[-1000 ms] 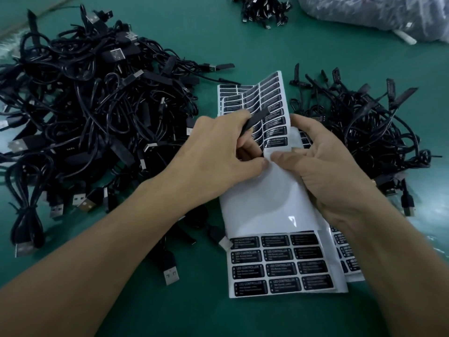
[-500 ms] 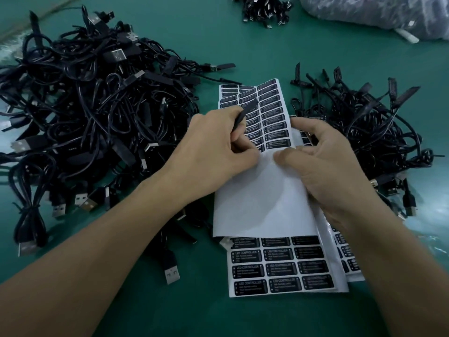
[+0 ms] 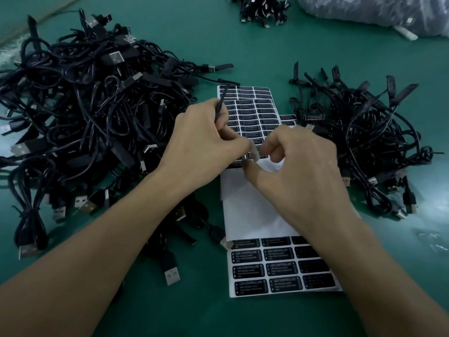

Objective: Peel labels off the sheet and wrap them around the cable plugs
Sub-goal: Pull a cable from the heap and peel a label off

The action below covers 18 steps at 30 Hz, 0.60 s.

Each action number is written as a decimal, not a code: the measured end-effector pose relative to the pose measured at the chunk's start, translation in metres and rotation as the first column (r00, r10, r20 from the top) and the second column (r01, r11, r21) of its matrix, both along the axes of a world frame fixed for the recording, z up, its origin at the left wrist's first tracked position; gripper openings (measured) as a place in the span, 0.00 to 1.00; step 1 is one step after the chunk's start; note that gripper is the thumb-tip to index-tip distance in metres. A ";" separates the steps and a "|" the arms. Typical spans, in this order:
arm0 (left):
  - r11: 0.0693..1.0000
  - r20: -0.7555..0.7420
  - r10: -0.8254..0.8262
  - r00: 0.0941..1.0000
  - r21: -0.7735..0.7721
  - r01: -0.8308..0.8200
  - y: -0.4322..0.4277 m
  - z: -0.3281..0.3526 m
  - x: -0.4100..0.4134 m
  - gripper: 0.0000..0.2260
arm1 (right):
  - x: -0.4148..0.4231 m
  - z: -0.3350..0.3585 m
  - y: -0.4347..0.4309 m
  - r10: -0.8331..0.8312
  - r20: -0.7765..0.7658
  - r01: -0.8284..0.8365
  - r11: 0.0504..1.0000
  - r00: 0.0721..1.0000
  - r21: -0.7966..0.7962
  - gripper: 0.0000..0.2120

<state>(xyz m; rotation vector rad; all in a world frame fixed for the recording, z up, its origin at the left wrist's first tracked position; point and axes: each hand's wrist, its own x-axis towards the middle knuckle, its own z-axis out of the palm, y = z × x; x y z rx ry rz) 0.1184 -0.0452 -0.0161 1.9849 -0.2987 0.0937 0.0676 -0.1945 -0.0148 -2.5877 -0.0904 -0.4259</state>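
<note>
A white label sheet (image 3: 252,110) with rows of black labels lies flat on the green table (image 3: 170,45) between two cable piles. Its near part is bare white backing (image 3: 247,210). My left hand (image 3: 206,144) grips a thin black cable plug (image 3: 220,103) that sticks up past my fingers over the sheet's left edge. My right hand (image 3: 301,166) pinches a label (image 3: 253,153) between thumb and forefinger, its pale underside showing, right beside my left fingertips. Another sheet (image 3: 279,268) of black labels lies underneath, nearer to me.
A large heap of black USB cables (image 3: 85,110) fills the left side. A smaller heap of cables (image 3: 359,135) lies at the right. A small bundle of cables (image 3: 262,8) and a clear plastic bag (image 3: 379,13) sit at the far edge.
The sheet was bent up in both hands and now lies flat. My right hand left the sheet's edge and now pinches a single label beside my left fingers.
</note>
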 end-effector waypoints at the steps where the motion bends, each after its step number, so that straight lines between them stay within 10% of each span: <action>1: 1.000 -0.011 -0.009 1.000 -0.009 0.009 0.000 0.000 0.000 0.17 | 0.001 -0.001 0.002 -0.005 0.005 0.005 1.000 1.000 -0.013 0.12; 12: 0.986 -0.092 -0.108 0.990 -0.140 0.094 -0.001 -0.004 0.001 0.14 | 0.006 -0.001 -0.007 -0.066 0.036 0.056 0.971 0.997 0.232 0.06; 18: 0.978 -0.090 -0.170 0.981 -0.138 0.156 0.001 -0.004 0.001 0.10 | 0.009 0.011 -0.013 0.004 -0.137 0.117 0.497 0.991 0.860 0.13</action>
